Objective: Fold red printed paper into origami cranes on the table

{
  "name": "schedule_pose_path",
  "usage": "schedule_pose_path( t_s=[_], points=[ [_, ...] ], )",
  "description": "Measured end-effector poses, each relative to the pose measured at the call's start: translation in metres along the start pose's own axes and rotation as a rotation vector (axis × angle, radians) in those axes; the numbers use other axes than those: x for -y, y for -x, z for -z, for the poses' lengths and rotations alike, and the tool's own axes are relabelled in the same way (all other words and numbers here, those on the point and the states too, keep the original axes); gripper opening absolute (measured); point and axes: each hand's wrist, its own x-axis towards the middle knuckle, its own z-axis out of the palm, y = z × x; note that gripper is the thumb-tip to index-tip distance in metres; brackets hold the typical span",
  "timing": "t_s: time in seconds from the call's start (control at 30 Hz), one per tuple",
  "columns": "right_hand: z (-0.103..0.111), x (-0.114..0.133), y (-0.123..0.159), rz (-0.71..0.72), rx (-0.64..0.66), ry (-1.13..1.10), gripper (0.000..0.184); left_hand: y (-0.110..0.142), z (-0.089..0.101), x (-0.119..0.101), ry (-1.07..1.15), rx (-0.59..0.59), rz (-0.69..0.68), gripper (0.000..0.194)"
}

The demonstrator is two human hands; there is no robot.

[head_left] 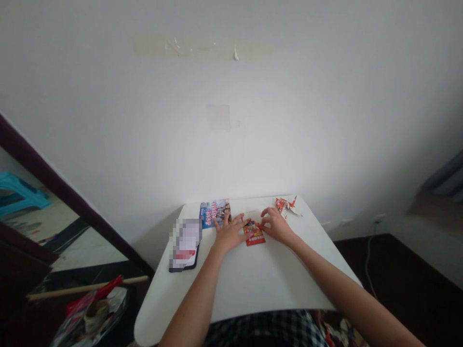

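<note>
At the left of the counter (275,284) lies a phone (186,243), its screen masked by pixelation. Just right of it, at the far edge, a blue printed leaflet (209,216) lies flat; no fold shows on its visible part, so no work on it is apparent.

The left hand (229,233) is palm down with its grip spread – it clasps nothing. Its outer fingers reach over the leaflet's near corner; its thumb side presses on a red printed paper (255,238), which lies between the two hands. This paper is the item in work. Its printed part lies flat on the counter, and a pale area beyond it (possibly the same sheet) is partly covered by fingers, so the number of finished folds cannot be read.

The right hand (278,226) has bent fingers at the paper's right edge; whether its grip is pinching that edge cannot be told.

Beyond the right hand, a red-and-white paper piece (286,206) stands in angular points – already shaped, unlike the flat paper between the hands.
</note>
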Motion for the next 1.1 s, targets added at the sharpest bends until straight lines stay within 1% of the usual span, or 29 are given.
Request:
schedule_pose_path(
  t_s=[0.17, 0.37, 0.73, 0.9, 1.1],
  points=[
    [0.001, 0.001, 0.011, 0.039, -0.007, -0.031, 0.008, -0.002, -0.003, 0.002, 0.001, -0.015, -0.004, 0.059],
    [-0.001, 0.0, 0.018, 0.08, -0.033, -0.051, 0.009, -0.002, -0.007, 0.004, 0.021, -0.043, -0.017, 0.06],
    [0.007, 0.007, 0.038, 0.108, 0.004, -0.118, 0.009, -0.002, -0.01, 0.005, 0.044, -0.091, -0.03, 0.057],
    [0.008, 0.007, 0.04, 0.111, 0.01, -0.133, 0.009, -0.002, -0.011, 0.006, 0.06, -0.1, -0.04, 0.057],
    [0.007, 0.002, 0.038, 0.113, 0.026, -0.15, 0.005, -0.001, -0.008, 0.002, 0.036, -0.134, -0.059, 0.054]
  ],
)
